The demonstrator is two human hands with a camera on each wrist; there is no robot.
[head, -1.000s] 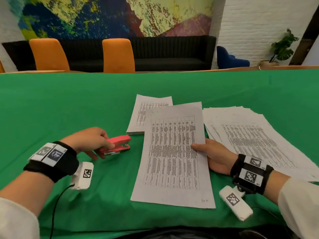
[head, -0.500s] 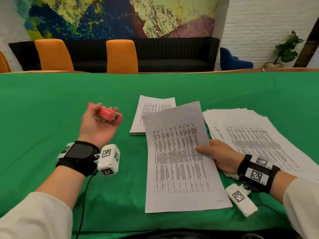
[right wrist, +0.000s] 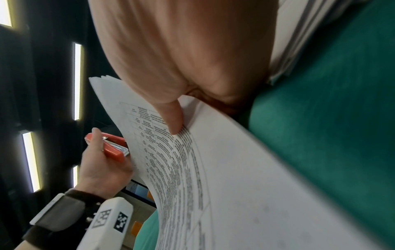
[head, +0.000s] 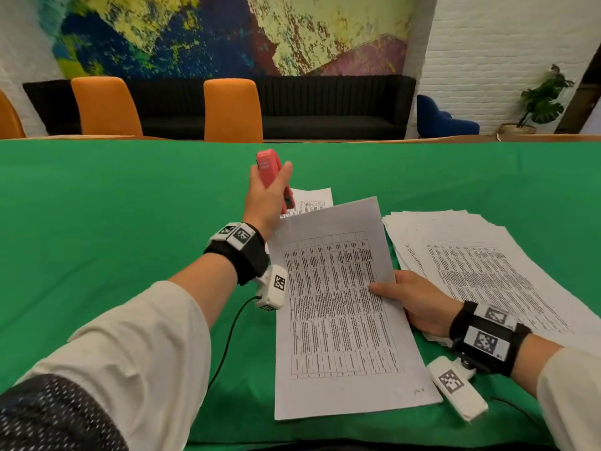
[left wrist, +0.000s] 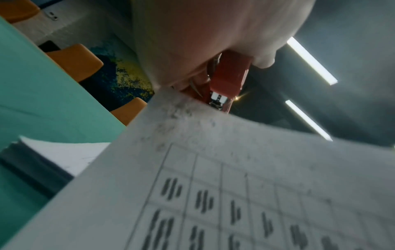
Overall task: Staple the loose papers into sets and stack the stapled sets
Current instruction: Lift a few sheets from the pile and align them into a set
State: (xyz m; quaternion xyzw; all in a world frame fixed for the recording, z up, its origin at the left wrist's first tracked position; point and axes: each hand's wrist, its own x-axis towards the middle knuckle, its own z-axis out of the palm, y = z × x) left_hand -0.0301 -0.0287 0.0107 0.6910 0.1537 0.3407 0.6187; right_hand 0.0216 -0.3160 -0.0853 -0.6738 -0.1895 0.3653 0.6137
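My left hand grips a pink-red stapler, raised off the table with its mouth pointing down at the top-left corner of a paper set. In the left wrist view the stapler sits right at that corner of the paper set. My right hand pinches the set's right edge, thumb on top, and lifts its far end off the green table. The right wrist view shows the thumb on the printed paper set and the stapler beside its edge. A stack of sets lies behind, partly hidden.
A fanned pile of loose printed sheets lies to the right of my right hand. Orange chairs and a black sofa stand beyond the table's far edge. A cable runs from my left wrist camera over the cloth.
My left hand picked the stapler up from the table and carried it right to the paper set's top-left corner. My right hand raised the set's far end.
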